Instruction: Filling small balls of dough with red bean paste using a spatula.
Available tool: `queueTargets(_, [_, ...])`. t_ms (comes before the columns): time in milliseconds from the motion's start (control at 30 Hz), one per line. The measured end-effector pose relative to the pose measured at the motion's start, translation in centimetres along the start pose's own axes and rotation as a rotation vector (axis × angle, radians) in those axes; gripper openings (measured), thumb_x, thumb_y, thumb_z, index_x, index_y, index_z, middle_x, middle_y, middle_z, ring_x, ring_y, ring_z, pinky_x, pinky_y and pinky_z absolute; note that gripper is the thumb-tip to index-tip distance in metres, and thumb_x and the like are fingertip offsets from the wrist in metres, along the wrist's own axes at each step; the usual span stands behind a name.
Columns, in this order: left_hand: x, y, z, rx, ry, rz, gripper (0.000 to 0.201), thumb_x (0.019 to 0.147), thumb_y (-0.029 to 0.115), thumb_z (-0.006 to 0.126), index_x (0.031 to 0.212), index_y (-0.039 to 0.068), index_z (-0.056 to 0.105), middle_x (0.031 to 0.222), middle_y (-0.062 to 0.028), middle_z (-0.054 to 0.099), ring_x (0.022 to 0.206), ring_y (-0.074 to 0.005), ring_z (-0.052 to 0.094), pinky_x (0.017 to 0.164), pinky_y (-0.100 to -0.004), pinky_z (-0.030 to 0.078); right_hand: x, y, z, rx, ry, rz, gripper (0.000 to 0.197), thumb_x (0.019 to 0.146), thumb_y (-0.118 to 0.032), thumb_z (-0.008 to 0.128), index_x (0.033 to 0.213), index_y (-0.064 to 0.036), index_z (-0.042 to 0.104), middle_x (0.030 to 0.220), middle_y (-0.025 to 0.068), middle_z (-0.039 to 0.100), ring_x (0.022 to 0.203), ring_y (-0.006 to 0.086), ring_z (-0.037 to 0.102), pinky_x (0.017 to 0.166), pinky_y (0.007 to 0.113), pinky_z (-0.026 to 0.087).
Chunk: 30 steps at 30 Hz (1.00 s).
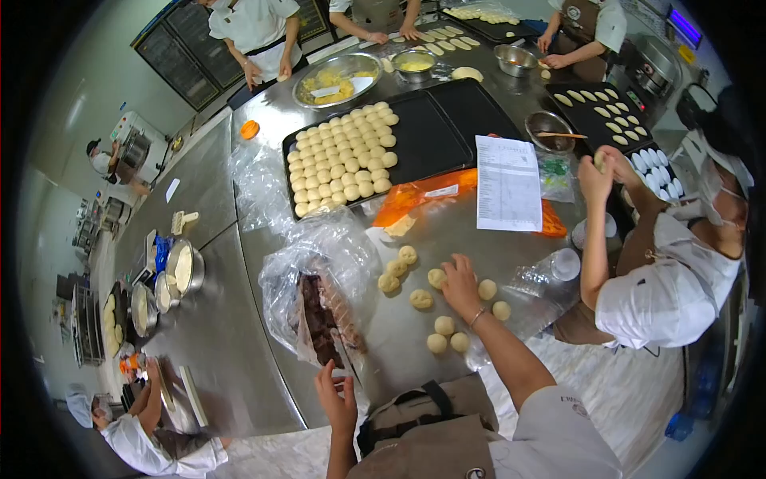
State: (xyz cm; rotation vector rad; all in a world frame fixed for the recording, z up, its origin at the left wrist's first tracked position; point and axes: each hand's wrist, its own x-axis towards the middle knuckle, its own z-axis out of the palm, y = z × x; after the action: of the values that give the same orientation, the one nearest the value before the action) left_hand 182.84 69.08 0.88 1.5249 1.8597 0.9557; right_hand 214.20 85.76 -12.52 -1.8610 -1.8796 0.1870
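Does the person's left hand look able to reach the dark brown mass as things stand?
Probably yes: the left hand is close to the near end of the dark brown mass, whose top looks exposed, with clear plastic bunched around it.

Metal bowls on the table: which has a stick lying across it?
The round silver bowl near the upper right corner of the white paper sheet; only it has a brown stick.

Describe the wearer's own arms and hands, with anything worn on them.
The left hand and right hand wear no gloves. A thin silvery band circles the right wrist. The right upper arm has a short white sleeve with a small dark marking; no left sleeve shows.
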Motion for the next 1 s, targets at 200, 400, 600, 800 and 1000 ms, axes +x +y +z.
queueTargets(200, [-0.7,-0.9,-0.2,-0.046,-0.018,-0.062,0.037,0.091,0.007,0.063,0.127,0.002,0.054,0.120,-0.0150,0.053,0.085,-0.0208,0.065,0.070,-0.0296,0.055,1.7,-0.5,3.9,0.173,-0.223,0.314,0.042,0.073,-0.014,0.076,0.108,-0.0021,0.058,0.111,0.0189,0.057,0.106,0.0387,0.056,0.093,0.043,0.048])
queueTargets(400, [-1.1,-3.1,0.1,-0.375,-0.129,-0.287,0.028,0.096,0.009,0.057,0.123,0.001,0.058,0.112,-0.0096,0.062,0.088,-0.0158,0.065,0.074,-0.0274,0.052,0.0,-3.6,-0.6,0.790,-0.413,0.433,0.031,0.074,-0.012,0.076,0.100,-0.0034,0.061,0.100,0.0126,0.059,0.092,0.0241,0.060,0.080,0.034,0.051])
queueTargets(600, [2.1,2.5,0.7,-1.222,-0.500,-0.497,0.053,0.103,0.041,0.042,0.134,-0.002,0.046,0.122,-0.0127,0.058,0.107,-0.0198,0.059,0.095,-0.0351,0.047,-3.0,-15.1,-12.5,0.895,-0.206,-0.245,0.030,0.074,0.002,0.070,0.100,-0.0074,0.061,0.108,0.0104,0.053,0.098,0.0261,0.056,0.089,0.036,0.048])
queueTargets(800, [2.6,3.4,1.0,-1.239,-0.431,-0.455,0.031,0.099,0.020,0.058,0.124,0.002,0.054,0.119,-0.0078,0.061,0.106,-0.0154,0.059,0.091,-0.0300,0.048,-5.8,-17.0,-13.4,0.634,-0.132,-0.756,0.039,0.069,0.004,0.068,0.105,-0.0098,0.060,0.116,0.0110,0.052,0.112,0.0332,0.054,0.097,0.042,0.044])
queueTargets(1000, [1.2,3.5,-0.5,-1.066,-0.150,-0.270,0.030,0.090,0.005,0.068,0.118,0.004,0.057,0.114,-0.0060,0.063,0.102,-0.0131,0.060,0.089,-0.0277,0.049,-7.4,-20.3,-13.0,1.184,-0.330,0.007,0.035,0.085,0.001,0.065,0.119,-0.0033,0.056,0.124,0.0120,0.053,0.112,0.0250,0.056,0.097,0.039,0.046])
